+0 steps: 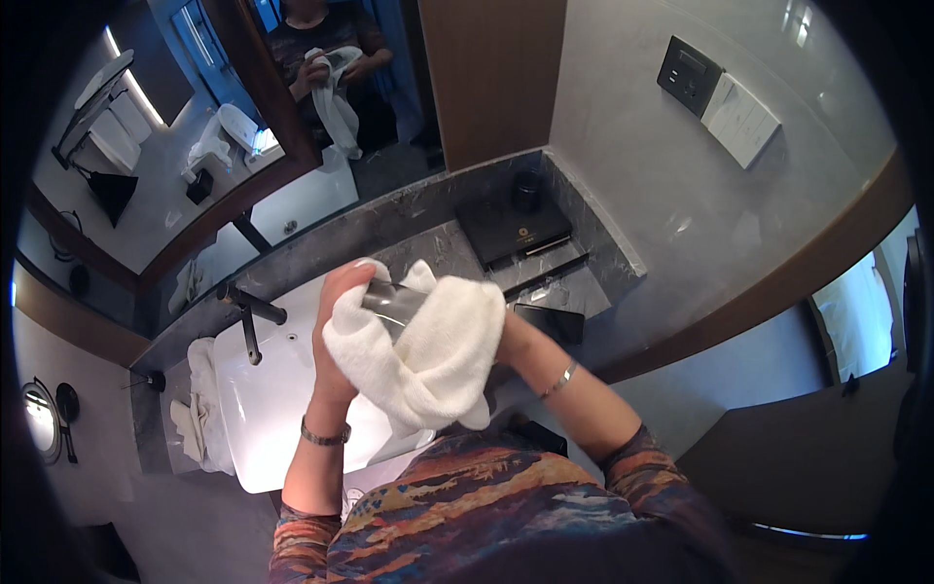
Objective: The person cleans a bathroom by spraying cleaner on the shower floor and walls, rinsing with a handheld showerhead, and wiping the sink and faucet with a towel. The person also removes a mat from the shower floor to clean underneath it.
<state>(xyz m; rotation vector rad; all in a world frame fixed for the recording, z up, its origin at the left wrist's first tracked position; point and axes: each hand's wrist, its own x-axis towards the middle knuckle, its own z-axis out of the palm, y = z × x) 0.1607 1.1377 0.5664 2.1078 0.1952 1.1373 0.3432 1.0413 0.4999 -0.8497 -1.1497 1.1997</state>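
Observation:
A white towel [445, 343] is bunched around a dark, shiny, smooth-surfaced object [394, 303], whose kind I cannot tell. My left hand [337, 321] grips the towel from its left side, with fingers over the top beside the object. My right hand [503, 337] is at the towel's right side, its fingers mostly hidden by the cloth. Both hands hold the bundle above the right part of a white washbasin [255, 416]. The mirror [379, 95] reflects the hands holding the towel.
A black faucet [252, 314] rises behind the basin. Crumpled white towels [208, 409] lie left of it. On the right of the stone counter are a black box [511, 226], a dark cup [527, 190] and a phone [551, 323]. A wall socket [689, 77] is at the upper right.

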